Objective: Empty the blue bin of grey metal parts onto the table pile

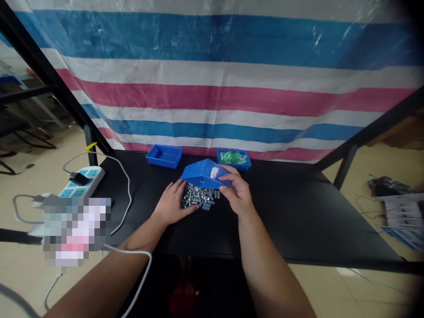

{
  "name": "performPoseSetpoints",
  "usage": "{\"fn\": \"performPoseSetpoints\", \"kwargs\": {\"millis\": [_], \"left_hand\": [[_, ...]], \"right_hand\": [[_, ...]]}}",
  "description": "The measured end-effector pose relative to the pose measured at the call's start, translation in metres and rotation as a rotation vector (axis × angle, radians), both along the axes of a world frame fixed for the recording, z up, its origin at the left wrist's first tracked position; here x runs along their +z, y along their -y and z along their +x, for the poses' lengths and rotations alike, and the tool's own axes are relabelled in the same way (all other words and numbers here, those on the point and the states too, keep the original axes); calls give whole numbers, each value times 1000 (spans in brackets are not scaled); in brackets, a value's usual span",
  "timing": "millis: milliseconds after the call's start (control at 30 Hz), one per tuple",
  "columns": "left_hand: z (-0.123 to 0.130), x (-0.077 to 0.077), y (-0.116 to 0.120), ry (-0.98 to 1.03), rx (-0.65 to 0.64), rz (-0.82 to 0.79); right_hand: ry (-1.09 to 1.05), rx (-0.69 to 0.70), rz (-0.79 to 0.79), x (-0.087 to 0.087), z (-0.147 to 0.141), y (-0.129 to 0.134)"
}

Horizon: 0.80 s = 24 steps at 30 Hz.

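- Right hand [237, 193]: fingers closed on the edge of a tilted blue bin [198, 171], centre of frame.
- Left hand [172, 204]: fingers partly open, curved around the left side of the small metal parts [200, 197].
- Parts: heaped on the black worktop [274, 221], below the bin.

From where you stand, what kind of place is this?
Likely a makeshift workstation for sorting small parts: a black table with blue bins, a pile of small grey parts and a power strip, backed by a striped plastic sheet.
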<state>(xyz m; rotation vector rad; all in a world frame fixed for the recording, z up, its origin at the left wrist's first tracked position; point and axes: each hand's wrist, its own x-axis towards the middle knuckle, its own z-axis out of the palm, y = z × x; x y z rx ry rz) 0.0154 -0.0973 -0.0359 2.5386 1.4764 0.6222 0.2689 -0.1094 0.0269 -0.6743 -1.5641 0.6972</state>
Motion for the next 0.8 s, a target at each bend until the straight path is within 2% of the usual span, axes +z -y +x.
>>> {"fn": "performPoseSetpoints", "kwargs": {"millis": [267, 567, 700, 800], "left_hand": [[0, 2, 1, -2, 1, -20], [0, 1, 1, -4, -8, -12], [0, 1, 1, -6, -10, -12], [0, 1, 1, -7, -8, -3]], "right_hand": [[-88, -118, 31, -3, 18, -4], [-13, -126, 82, 3, 26, 1], [-40, -168, 53, 0, 26, -1], [-112, -252, 39, -7, 24, -7]]}}
